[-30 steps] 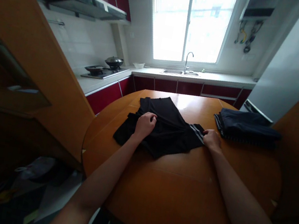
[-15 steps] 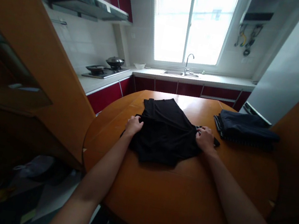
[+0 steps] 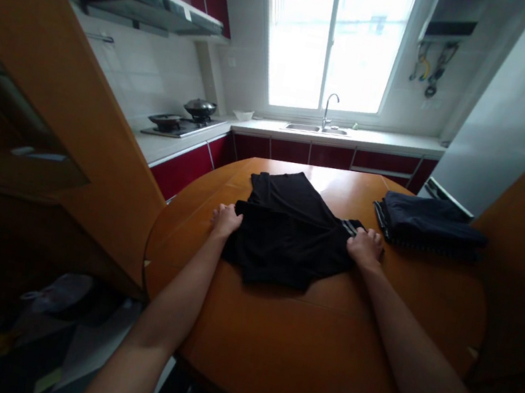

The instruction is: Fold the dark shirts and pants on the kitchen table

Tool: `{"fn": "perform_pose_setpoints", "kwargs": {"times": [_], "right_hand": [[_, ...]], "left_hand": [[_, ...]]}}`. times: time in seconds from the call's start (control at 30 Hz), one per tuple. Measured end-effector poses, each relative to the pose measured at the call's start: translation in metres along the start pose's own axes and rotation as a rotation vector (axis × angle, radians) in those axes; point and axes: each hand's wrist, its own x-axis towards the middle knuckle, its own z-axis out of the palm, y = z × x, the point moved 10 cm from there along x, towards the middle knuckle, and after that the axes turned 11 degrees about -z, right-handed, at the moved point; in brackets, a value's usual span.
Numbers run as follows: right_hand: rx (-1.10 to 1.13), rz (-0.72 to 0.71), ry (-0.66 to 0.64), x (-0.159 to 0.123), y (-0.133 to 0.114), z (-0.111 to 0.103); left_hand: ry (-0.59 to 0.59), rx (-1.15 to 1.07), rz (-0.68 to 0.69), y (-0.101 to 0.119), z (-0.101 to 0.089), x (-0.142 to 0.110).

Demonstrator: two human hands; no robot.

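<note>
A black shirt (image 3: 285,241) lies partly folded on the wooden table (image 3: 296,351), its far part spread toward the window. Light stripes show on its right side, by my right hand (image 3: 365,246). That hand is closed on the right edge of the cloth, fingers curled over it. My left hand (image 3: 226,220) is at the opposite edge, closed with the fingers bent round the cloth's side. Part of the fabric under both hands is hidden.
A stack of folded dark clothes (image 3: 430,226) sits at the table's right. Beyond the table are a counter with a sink (image 3: 305,127) and a stove with a lidded pan (image 3: 199,108). A fridge (image 3: 521,113) stands at the right.
My left hand has shifted a little left along the shirt's edge. My right hand has moved slightly outward, and more of the striped trim shows beside it.
</note>
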Motion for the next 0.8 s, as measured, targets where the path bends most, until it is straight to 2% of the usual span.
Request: {"fn": "perform_pose_setpoints", "kwargs": {"times": [0.1,0.17,0.23,0.3,0.37,0.43,0.5,0.57,0.6,0.63,0.7,0.73,0.8], "right_hand": [[-0.019,0.164,-0.002,-0.003,0.027,-0.009],[0.023,0.217,-0.039,-0.002,0.038,-0.008],[0.106,0.207,-0.071,0.001,0.040,-0.005],[0.220,0.132,-0.067,0.006,0.027,-0.002],[0.342,0.016,-0.009,0.008,0.002,-0.004],[0.458,-0.111,0.065,0.003,-0.031,-0.010],[0.537,-0.240,0.126,-0.009,-0.068,-0.017],[0.571,-0.414,0.120,-0.029,-0.109,-0.021],[0.575,-0.522,0.083,-0.042,-0.131,-0.021],[0.572,-0.633,0.034,-0.056,-0.151,-0.020],[0.545,-0.822,-0.070,-0.084,-0.181,-0.018],[0.526,-0.883,-0.108,-0.095,-0.191,-0.017],[0.511,-0.942,-0.134,-0.108,-0.201,-0.020]], "left_hand": [[0.015,0.002,0.030,0.013,-0.003,-0.011],[0.024,-0.024,0.087,0.027,-0.006,-0.018],[0.036,-0.089,0.174,0.045,-0.011,-0.028],[-0.001,-0.214,0.311,0.069,-0.012,-0.044],[-0.128,-0.376,0.450,0.097,-0.006,-0.066],[-0.333,-0.541,0.505,0.120,0.007,-0.092],[-0.573,-0.681,0.448,0.135,0.028,-0.116],[-0.762,-0.776,0.338,0.142,0.046,-0.136],[-0.797,-0.800,0.296,0.142,0.051,-0.142],[-0.780,-0.811,0.273,0.141,0.052,-0.144],[-0.651,-0.800,0.296,0.138,0.046,-0.143],[-0.596,-0.780,0.327,0.138,0.043,-0.142],[-0.570,-0.734,0.384,0.140,0.041,-0.142]]}}
